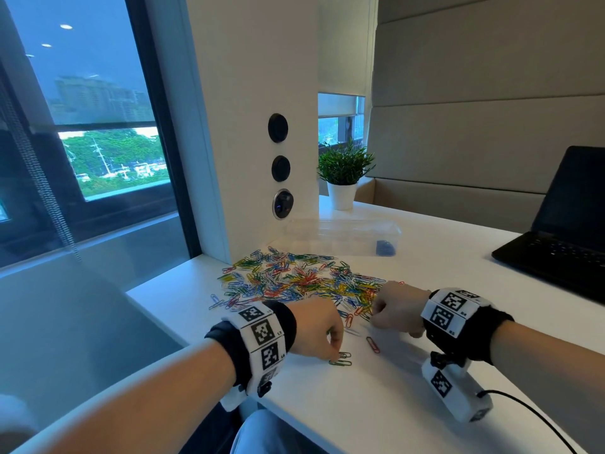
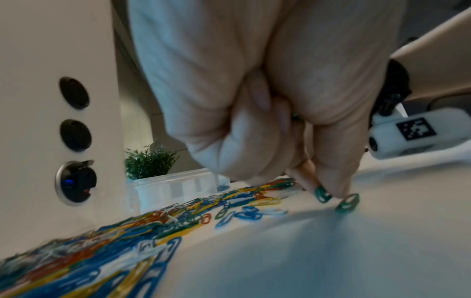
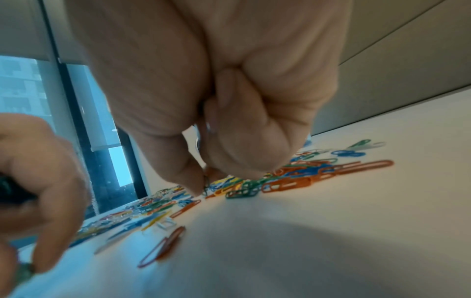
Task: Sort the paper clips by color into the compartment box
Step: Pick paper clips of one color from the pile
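Item: my left hand (image 1: 316, 326), fingers curled, pinching green paper clips (image 1: 340, 358) at the desk (image 1: 376, 404) surface; the left wrist view shows one green clip between the fingertips (image 2: 339, 189) and a second (image 2: 348, 202) lying just beside.

Item: my right hand (image 1: 397, 309), clenched at the near edge of the mixed clip pile (image 1: 294, 280); the right wrist view shows thumb and finger closed, but on what I cannot tell.

Item: clear compartment box (image 1: 343, 237) behind the pile, blue clips (image 1: 384, 248) in its right end, seen from the head only.

Item: single red clip (image 1: 373, 345) between my hands.

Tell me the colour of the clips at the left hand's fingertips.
Green clips, clearest in the left wrist view.
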`<state>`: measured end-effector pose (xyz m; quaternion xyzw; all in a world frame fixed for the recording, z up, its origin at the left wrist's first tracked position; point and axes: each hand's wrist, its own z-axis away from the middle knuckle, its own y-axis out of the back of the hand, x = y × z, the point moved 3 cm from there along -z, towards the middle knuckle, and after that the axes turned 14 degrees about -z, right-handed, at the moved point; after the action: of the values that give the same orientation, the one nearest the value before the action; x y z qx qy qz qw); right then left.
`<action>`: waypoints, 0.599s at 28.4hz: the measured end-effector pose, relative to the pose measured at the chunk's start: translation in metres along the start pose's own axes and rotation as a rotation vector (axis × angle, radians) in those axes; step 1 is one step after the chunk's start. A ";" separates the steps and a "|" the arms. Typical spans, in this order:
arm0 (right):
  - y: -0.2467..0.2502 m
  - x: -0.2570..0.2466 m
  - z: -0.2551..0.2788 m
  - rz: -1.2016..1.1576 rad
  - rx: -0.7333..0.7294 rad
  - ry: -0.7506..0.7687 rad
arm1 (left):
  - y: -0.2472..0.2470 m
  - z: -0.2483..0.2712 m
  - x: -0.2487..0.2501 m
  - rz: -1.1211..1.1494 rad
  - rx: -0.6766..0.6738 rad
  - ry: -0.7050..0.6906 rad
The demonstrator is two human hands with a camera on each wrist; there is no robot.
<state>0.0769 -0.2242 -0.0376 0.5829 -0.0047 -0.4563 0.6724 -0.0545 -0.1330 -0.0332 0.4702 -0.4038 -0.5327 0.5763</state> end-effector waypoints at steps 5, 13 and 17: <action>0.002 0.002 0.005 -0.057 0.002 0.020 | -0.001 -0.001 0.003 -0.031 -0.022 -0.003; 0.000 0.001 0.008 -0.120 -0.005 0.048 | -0.002 0.000 0.007 -0.017 -0.022 0.005; 0.002 0.001 0.011 -0.128 -0.005 0.047 | -0.004 -0.003 0.010 -0.101 -0.040 -0.013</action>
<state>0.0727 -0.2331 -0.0332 0.5907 0.0496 -0.4844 0.6434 -0.0519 -0.1428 -0.0385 0.4748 -0.3725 -0.5721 0.5554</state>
